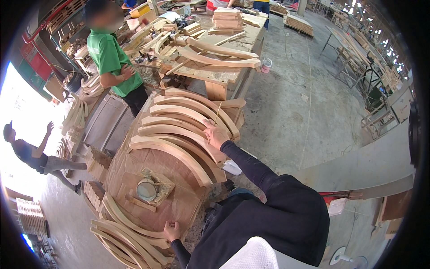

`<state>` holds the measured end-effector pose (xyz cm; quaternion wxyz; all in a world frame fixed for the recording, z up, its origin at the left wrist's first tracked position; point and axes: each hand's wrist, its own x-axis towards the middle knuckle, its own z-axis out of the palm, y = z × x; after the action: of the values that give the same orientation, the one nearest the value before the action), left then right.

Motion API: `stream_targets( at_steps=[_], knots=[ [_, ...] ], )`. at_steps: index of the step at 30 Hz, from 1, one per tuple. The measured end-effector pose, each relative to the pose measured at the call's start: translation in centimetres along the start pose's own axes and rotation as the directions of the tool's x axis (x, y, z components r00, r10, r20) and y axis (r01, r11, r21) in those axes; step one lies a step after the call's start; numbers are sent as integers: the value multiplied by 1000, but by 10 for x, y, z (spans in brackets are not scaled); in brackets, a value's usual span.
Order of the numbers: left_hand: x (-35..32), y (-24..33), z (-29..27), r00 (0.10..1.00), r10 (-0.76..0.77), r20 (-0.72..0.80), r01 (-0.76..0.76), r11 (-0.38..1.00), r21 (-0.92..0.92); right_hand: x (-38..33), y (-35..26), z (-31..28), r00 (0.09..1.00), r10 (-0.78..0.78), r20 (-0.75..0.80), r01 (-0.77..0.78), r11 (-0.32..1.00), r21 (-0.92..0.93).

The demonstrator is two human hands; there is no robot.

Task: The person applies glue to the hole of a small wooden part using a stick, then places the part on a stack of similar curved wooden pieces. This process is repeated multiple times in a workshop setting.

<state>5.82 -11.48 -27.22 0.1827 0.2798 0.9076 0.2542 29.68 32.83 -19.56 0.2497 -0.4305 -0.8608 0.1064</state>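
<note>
Timber arcs [183,131] on the table [179,193], at twelve o'clock from the curled left hand [171,231], whose grip I cannot tell, look stiff and fairly light, best taken mid-curve, while the right hand [216,135], toward their three o'clock, pinches a pencil [218,112].

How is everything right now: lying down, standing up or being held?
Pencil: held slanting in the right hand
Curved wooden pieces near it: lying side by side on the table
Left hand: curled, near other curved pieces
Round pot: upright
Bucket: standing on the floor
Person in green: standing, arms folded
</note>
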Motion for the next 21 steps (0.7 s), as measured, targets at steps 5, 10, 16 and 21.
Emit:
stream_targets(
  at_steps=[5, 10, 16, 21],
  knots=[
    [-2, 6, -3, 998, -57, 15, 57, 998, 9, 0, -1, -2, 1000, -17, -20, 16, 1000, -21],
    [-2, 13, -5, 999, -53, 12, 52, 998, 34, 0, 3, 2, 1000, -23, -14, 22, 999, -29],
    [-3, 11, -7, 999, -40, 15, 40, 999, 21, 0, 2, 2, 1000, -18, -7, 17, 1000, -21],
    [-3, 13, -6, 999, -33, 20, 33, 999, 4, 0, -1, -1, 998, -30, -51, 30, 1000, -1]
  ],
)
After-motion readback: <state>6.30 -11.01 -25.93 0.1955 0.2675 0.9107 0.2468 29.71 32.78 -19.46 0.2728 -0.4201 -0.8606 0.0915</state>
